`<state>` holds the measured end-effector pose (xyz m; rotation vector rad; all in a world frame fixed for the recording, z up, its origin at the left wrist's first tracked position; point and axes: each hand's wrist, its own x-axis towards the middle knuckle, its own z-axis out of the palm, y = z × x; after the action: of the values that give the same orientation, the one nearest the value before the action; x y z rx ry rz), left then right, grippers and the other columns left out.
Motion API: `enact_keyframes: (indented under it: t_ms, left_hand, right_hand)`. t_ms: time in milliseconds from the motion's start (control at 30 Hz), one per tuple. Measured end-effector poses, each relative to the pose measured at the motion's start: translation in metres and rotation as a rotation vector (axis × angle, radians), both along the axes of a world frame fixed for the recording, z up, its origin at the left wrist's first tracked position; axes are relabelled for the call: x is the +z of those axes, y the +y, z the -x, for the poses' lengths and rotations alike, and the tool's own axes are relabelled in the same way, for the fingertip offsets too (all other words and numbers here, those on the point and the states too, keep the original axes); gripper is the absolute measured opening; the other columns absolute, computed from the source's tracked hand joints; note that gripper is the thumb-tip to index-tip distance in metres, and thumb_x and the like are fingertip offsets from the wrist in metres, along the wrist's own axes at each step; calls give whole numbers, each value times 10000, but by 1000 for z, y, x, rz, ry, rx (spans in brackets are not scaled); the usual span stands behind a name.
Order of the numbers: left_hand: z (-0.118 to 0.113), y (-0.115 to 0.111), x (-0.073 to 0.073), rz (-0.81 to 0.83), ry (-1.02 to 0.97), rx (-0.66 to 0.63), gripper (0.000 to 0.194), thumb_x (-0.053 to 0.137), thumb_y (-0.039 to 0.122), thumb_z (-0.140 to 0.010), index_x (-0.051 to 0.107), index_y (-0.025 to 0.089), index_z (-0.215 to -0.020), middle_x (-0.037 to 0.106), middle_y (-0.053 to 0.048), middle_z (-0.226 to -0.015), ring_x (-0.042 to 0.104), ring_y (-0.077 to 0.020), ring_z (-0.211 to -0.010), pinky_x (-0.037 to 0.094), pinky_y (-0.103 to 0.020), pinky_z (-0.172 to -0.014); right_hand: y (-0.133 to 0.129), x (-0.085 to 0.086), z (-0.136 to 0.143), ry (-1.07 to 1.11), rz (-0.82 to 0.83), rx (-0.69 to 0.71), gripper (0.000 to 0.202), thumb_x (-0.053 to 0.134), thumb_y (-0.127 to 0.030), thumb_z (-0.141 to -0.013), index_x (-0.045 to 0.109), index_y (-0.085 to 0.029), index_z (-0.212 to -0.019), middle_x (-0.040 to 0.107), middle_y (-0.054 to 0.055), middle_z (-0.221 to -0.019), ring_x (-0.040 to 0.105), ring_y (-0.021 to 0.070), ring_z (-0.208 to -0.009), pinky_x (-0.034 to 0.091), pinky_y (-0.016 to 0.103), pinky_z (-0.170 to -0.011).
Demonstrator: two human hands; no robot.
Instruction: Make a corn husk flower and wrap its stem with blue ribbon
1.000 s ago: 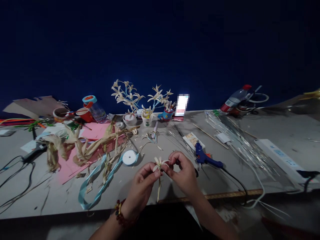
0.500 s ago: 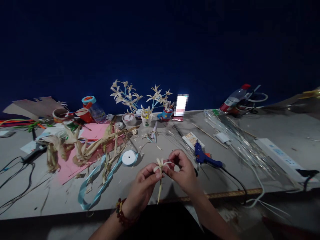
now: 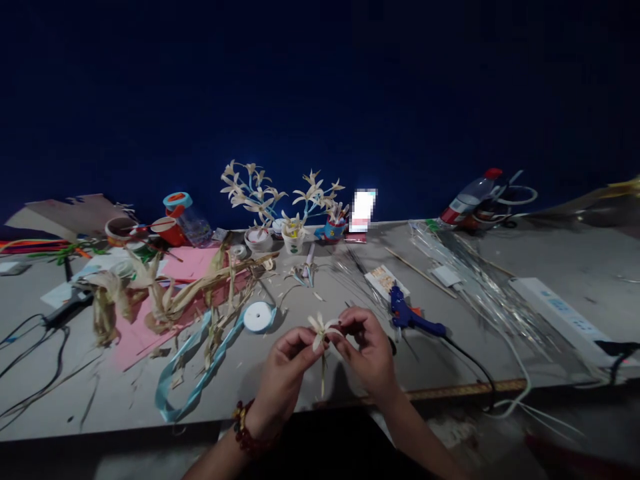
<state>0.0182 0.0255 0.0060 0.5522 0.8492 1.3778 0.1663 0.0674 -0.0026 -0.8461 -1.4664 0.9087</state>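
Note:
A small cream flower, seemingly of dried corn husk, is held up between my two hands over the table's front edge. My left hand pinches it from the left near its base. From the right, the thumb and fingers of my right hand close on a petal. A thin pale stem hangs below the petals. Left of my hands lies a roll of light blue ribbon, its loose end looping toward the front edge. A blue glue gun rests to the right of my right hand.
Dried corn husks lie over pink paper on the left. Finished flower sprays stand in small cups at the back, near a lit phone. Thin wires, a power strip and a tilted bottle occupy the right.
The flower has turned so its petals appear more spread and face me. My right hand has shifted slightly, with its fingers a little lower; both hands stay on the flower.

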Motion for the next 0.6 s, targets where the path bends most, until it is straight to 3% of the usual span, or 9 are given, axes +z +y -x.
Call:
enact_keyframes:
  t_ms: [100,367,600]
  left_hand:
    - [-1,1,-4,-15,60,25,205,887,299,-702,734,166,-734,725,-29,-810,649,-161,-809,484,-284,-841]
    - [0,3,-9,-121,212,81,149,830,305,-772,754,177,-766,739,-50,-865,662,-182,-862,509,-285,-830]
    - [4,4,-11,-76,209,73,178,828,324,-775,744,169,-757,726,-42,-808,651,-170,-794,509,-283,-796]
  right_hand:
    - [-3,-1,7,58,45,-21,184,727,-324,-871,570,-238,-910,593,-8,-819,615,137,-681,533,232,-606]
    - [-6,-4,8,-114,-50,-38,47,611,-209,-925,581,-235,-900,602,23,-863,606,173,-792,523,285,-694]
    - [-7,2,4,-196,-30,-56,39,645,-211,-911,610,-227,-904,626,4,-799,616,160,-706,510,277,-652]
